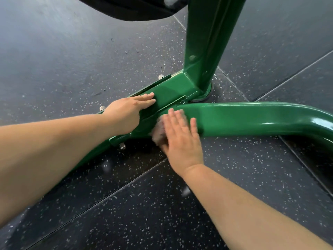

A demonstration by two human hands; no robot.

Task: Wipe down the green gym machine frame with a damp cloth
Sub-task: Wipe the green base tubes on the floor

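A: Green frame (207,42): low on speckled floor (90,51), bolted; rigid, heavy, glossy, probably slick once wet.
B: Left hand (126,114): flat on joint plate (167,92), fingers straight, holding nothing. Right hand (182,139): spread flat, pressing cloth (158,132) against curved tube (252,118).
A: Cloth: soft, limp; better pinned under palm.
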